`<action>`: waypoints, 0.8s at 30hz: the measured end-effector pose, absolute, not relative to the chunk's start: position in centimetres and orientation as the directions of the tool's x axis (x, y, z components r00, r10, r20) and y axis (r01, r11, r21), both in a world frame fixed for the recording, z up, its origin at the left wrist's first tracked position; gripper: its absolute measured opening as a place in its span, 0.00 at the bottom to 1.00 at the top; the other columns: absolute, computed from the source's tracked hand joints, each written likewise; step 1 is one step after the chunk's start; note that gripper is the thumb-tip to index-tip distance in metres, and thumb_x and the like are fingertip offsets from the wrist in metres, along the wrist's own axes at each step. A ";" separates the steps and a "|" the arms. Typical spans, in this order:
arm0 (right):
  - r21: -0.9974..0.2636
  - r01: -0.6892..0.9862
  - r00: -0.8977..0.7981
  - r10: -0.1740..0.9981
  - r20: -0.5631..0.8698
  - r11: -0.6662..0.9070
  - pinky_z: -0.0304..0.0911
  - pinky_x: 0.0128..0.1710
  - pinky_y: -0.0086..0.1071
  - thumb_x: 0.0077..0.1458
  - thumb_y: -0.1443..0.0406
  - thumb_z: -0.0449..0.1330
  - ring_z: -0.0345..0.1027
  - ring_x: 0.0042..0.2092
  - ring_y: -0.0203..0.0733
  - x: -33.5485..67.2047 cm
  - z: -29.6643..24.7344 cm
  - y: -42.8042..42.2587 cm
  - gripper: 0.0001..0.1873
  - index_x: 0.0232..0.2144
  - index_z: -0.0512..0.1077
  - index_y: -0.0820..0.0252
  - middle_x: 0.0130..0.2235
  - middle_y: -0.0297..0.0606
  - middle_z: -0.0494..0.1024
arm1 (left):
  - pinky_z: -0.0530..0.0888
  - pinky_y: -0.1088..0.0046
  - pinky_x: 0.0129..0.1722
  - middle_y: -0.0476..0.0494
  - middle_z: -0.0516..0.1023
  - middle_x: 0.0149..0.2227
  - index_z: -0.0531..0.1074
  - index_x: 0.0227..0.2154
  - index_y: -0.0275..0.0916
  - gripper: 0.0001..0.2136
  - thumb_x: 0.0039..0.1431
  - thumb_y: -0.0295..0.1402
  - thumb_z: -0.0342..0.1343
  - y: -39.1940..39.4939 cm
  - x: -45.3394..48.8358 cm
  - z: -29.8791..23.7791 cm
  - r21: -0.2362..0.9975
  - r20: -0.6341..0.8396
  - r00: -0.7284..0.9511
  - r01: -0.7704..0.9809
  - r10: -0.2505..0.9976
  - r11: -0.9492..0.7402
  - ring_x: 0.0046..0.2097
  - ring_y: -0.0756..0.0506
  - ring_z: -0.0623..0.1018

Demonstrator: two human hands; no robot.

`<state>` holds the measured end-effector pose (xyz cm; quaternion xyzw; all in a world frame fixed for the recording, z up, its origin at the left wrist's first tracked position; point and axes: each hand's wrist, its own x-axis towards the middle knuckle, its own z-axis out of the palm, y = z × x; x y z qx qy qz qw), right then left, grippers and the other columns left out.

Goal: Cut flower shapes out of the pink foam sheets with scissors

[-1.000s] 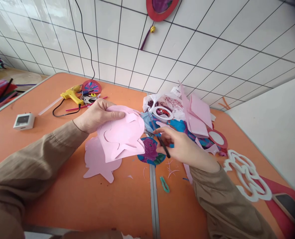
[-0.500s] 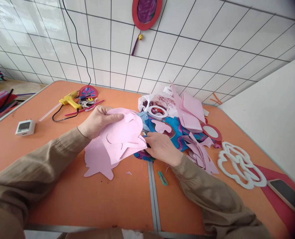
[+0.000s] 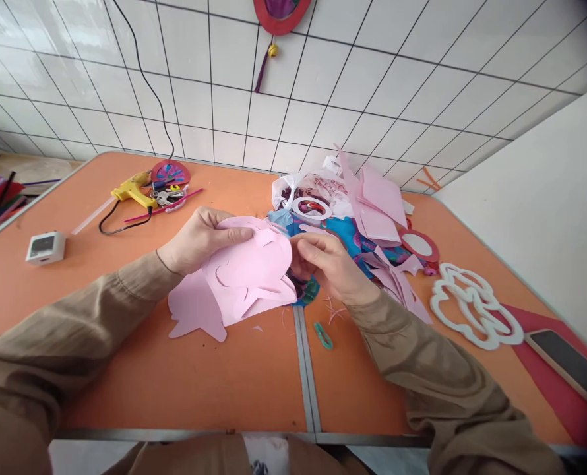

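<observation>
Pink sheets (image 3: 254,264), count unclear, above counter (image 3: 254,389); one cutout (image 3: 196,307) beneath, one clip (image 3: 323,335) nearer. Left hand (image 3: 198,241) clamped on sheets, thumb on top; right hand (image 3: 330,264) curled at right edge, grip unclear.

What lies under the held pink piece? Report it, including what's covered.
Under the held pink piece, a pink cut-out shows at left on the orange table, and part of a blue patterned piece at right. Their covered parts, and anything wholly beneath, cannot be seen.
</observation>
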<state>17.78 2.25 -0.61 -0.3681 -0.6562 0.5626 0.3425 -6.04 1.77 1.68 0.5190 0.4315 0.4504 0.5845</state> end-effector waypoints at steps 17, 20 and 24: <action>-0.992 -0.020 -0.321 0.939 0.123 0.123 0.60 0.28 0.29 0.46 0.61 0.67 0.62 0.28 0.33 15.9 0.6 -0.8 0.11 0.29 0.72 0.61 0.27 0.32 0.72 | 0.64 0.82 0.15 0.51 0.74 0.18 0.80 0.24 0.33 0.09 0.52 0.35 0.67 -0.3 -4.4 2.2 1.000 -0.027 0.389 0.025 0.921 0.018 0.18 0.56 0.68; -0.992 -0.025 -0.288 0.949 0.126 0.124 0.54 0.25 0.28 0.47 0.61 0.66 0.58 0.26 0.31 15.9 -0.1 -0.6 0.10 0.26 0.70 0.61 0.24 0.29 0.68 | 0.64 0.82 0.15 0.50 0.75 0.18 0.79 0.21 0.33 0.11 0.51 0.35 0.67 -0.3 -4.3 2.1 0.999 -0.018 0.382 0.042 0.924 0.002 0.18 0.55 0.68; -0.997 -0.050 -0.283 0.957 0.063 0.051 0.51 0.24 0.27 0.47 0.60 0.67 0.55 0.26 0.30 16.0 -0.6 -0.5 0.12 0.24 0.69 0.61 0.23 0.28 0.65 | 0.65 0.80 0.15 0.48 0.76 0.19 0.79 0.22 0.33 0.11 0.50 0.37 0.67 -0.3 -4.3 2.0 0.998 -0.035 0.368 0.068 0.929 0.010 0.18 0.53 0.70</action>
